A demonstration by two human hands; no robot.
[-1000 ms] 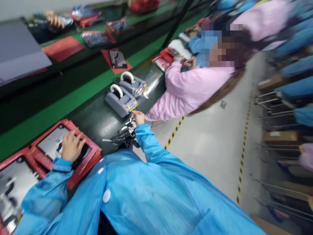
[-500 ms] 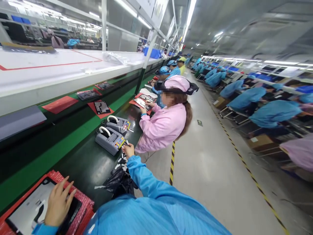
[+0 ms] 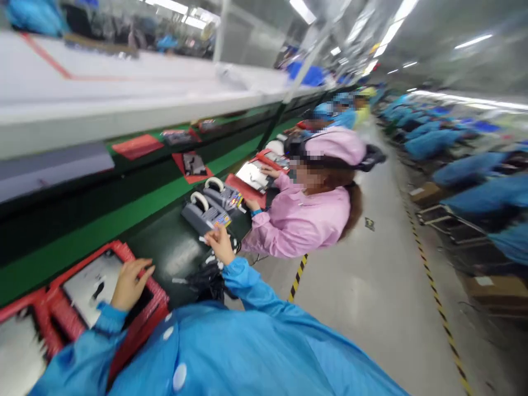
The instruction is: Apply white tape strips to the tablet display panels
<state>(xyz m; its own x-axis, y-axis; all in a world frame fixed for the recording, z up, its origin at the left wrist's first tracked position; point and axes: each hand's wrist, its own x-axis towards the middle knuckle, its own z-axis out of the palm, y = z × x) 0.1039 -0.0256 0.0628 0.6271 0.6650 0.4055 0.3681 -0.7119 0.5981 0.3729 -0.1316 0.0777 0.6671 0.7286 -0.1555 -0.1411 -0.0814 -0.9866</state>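
Note:
My left hand (image 3: 131,284) lies with its fingers stretched out over the right edge of a flat silver panel (image 3: 89,280) with a dark frame. That panel rests on red bubble wrap (image 3: 159,300). Farther right, my right hand (image 3: 221,245) is closed in a pinch, with a small white strip of tape (image 3: 202,239) at its fingertips. Just beyond it stands a grey automatic tape dispenser (image 3: 200,215) with a white roll on top; a second tape dispenser (image 3: 223,193) is behind it. Blur hides the finer detail at the fingertips.
A black plastic bag (image 3: 206,283) with white scraps hangs at the bench edge. Another silver panel (image 3: 20,346) lies at the lower left. A co-worker in pink (image 3: 301,214) sits close on the right, handling a panel (image 3: 251,175). A green-edged shelf holds red packets (image 3: 138,146).
My view has swung left, so the scene sits farther right. My right hand has drawn back from the dispenser with a strip. The co-worker's near hand now reaches to the second dispenser.

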